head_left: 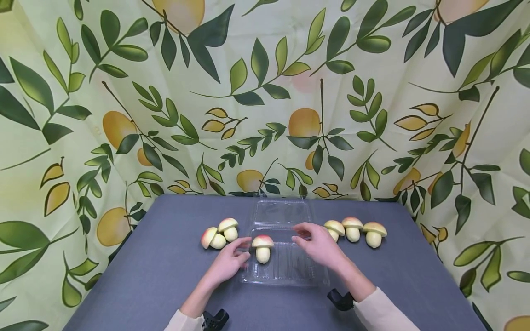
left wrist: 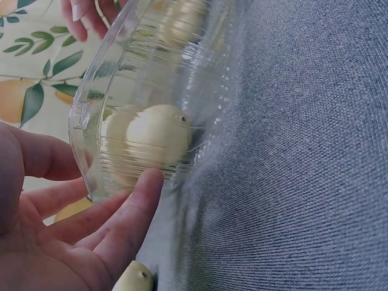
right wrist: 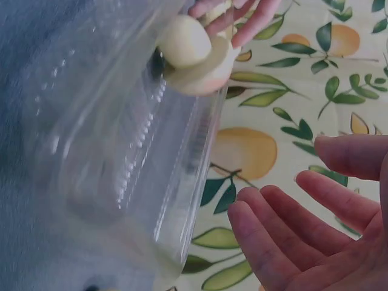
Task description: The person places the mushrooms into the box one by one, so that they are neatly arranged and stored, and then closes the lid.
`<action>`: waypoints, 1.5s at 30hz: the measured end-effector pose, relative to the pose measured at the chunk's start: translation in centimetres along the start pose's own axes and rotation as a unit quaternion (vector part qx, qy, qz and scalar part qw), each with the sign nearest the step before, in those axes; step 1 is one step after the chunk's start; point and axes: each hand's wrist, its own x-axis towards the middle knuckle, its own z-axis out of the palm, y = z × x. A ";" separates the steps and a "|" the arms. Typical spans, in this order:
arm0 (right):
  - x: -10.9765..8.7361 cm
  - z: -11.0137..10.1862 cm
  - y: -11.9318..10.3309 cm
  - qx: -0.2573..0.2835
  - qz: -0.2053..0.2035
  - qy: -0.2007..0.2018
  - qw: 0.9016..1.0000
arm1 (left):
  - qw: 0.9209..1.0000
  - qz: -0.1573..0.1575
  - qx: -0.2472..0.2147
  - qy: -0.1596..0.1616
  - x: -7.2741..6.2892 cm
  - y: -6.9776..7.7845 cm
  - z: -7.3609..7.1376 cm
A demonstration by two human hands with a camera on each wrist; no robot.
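Observation:
A clear plastic clamshell box [head_left: 290, 273] lies with its lid [head_left: 282, 212] folded back. In its left part sits one mushroom-shaped piece [head_left: 262, 249] with a cream stem and a red-tinged cap. My left hand [head_left: 229, 260] is at the box's left side, beside that mushroom. In the left wrist view, its extended fingers [left wrist: 130, 221] lie against the clear wall, the thumb close to the rim. My right hand [head_left: 316, 242] hovers over the box's right side, fingers loosely bent, holding nothing. The right wrist view shows its fingers [right wrist: 291, 224] spread apart from the box.
Two more mushrooms [head_left: 228, 228] lie left of the box. Three others stand in a row to its right, the outermost mushroom [head_left: 374, 234] farthest from the box. A leaf-patterned cloth [head_left: 265, 115] walls the back and sides of the grey table [head_left: 165, 257].

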 end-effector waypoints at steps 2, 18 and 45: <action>0.0 -0.7 0.5 -0.003 0.002 0.005 1.000 | 1.000 0.000 -0.003 0.003 0.1 0.0 0.1; 0.4 -5.6 4.9 -0.029 -0.018 0.108 0.994 | 1.000 0.011 0.015 -0.002 0.0 -0.1 -0.1; 1.6 -4.9 12.5 -0.032 0.035 0.106 0.993 | 0.999 0.005 0.035 -0.008 0.3 -0.4 -0.3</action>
